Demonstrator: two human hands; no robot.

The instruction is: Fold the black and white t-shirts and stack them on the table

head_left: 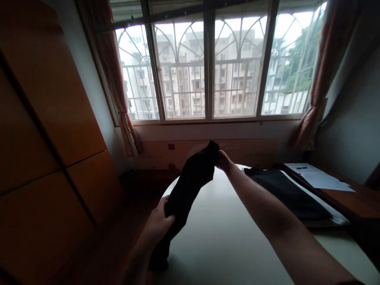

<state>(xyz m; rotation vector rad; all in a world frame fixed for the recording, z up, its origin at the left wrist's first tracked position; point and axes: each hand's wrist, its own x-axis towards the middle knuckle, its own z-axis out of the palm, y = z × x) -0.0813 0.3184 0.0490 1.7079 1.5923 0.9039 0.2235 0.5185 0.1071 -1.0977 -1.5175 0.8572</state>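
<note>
Blk cloth (191, 180) slants above L side of white surface (219, 225); R hand (223, 160) clasps upper end, L hand (160, 219) its edge lower, both grips holding fabric, prob. to keep it extended; can't tell if low end touches surface. Dark flat item (292, 194) lies apart at R, poss. leaving room.

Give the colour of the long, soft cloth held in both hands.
The long, soft cloth is black, showing best in the head view.

The bare right arm (261, 206) is stretched out nearly straight over there, the right hand (224, 159) closed in a grip, while the left hand (160, 222) clasps lower and nearer, left forearm (138, 253) shadowed.
</note>
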